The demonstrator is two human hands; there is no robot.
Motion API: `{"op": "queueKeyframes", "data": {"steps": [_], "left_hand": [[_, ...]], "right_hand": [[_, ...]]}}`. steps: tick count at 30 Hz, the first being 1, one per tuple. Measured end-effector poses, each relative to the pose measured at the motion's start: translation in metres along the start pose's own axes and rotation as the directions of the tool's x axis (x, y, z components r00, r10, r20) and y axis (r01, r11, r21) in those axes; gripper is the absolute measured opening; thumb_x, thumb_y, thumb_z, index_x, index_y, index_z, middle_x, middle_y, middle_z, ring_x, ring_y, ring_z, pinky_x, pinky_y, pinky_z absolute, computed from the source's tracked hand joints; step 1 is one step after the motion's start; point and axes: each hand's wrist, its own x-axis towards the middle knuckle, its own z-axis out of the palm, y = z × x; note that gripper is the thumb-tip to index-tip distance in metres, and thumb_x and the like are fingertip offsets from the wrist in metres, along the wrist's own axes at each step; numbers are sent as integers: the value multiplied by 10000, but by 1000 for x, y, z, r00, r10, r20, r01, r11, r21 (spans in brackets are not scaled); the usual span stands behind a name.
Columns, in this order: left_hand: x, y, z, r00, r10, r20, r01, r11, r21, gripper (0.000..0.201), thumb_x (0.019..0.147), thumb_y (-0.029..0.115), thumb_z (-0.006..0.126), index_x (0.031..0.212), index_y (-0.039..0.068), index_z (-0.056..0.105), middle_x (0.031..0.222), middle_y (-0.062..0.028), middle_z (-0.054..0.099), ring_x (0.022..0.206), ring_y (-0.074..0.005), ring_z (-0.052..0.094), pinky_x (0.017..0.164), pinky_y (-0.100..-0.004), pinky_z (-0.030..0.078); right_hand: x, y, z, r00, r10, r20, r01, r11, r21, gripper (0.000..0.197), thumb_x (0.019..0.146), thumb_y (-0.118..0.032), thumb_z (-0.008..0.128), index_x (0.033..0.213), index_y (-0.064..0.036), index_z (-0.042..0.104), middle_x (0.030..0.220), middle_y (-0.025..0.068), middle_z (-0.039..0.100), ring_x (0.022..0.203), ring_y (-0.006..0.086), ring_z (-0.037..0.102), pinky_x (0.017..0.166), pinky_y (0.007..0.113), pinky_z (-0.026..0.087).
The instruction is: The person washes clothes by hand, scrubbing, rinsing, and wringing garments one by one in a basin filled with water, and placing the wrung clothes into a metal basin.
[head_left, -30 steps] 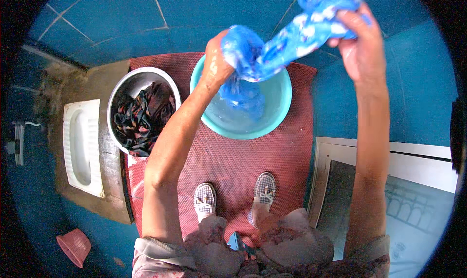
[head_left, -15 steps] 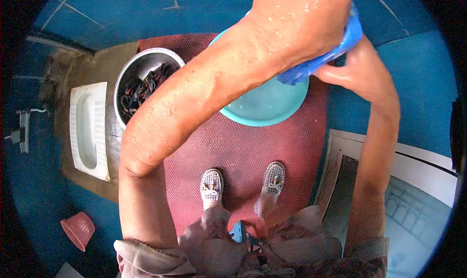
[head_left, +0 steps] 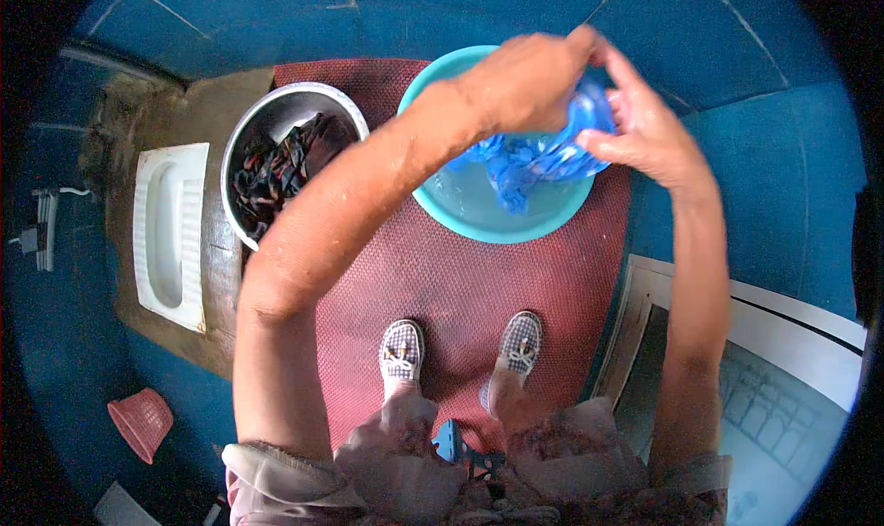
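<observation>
A wet, crumpled blue cloth (head_left: 575, 153) hangs over the turquoise basin (head_left: 502, 234), its lower folds dipping toward the water inside. My right hand (head_left: 649, 134) is curled around the cloth's right side, thumb in front. Reaching across from the left, my left hand (head_left: 529, 79) is closed at the cloth's upper part, knuckles up and slightly smeared by motion. Its fingertips are mostly hidden. Both hands come close together above the basin's right half.
A metal bowl (head_left: 232, 139) of dark wet clothes (head_left: 285, 171) stands left of the basin. Beyond it is a white squat toilet (head_left: 170, 236). A red mat (head_left: 442, 282) lies under my shoes. A pink basket (head_left: 143, 423) is at lower left, a white-framed door (head_left: 783, 319) at right.
Both hands have come down from high above the basin's right rim, and the left has moved back leftward. The cloth, bunched tight before, now hangs looser over the basin.
</observation>
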Motion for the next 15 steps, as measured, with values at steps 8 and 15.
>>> {"op": "queueKeyframes", "data": {"steps": [8,15], "left_hand": [[-93,-42,98,916,-363,172,368,930,2,802,628,197,762,1295,48,344,1243,-197,446,1140,-375,449,957,-429,394],[-119,-70,138,870,-458,182,413,879,237,761,732,329,681,1337,61,303,1252,-199,468,1176,-367,440,986,-451,365]], "right_hand": [[29,129,27,985,18,-171,-106,845,-524,678,672,-110,613,1323,-153,428,1232,196,519,1089,320,532,918,387,427],[44,192,84,963,26,-267,-259,351,-900,515,810,-139,521,1313,-206,431,1015,175,558,995,371,523,850,445,439]]}}
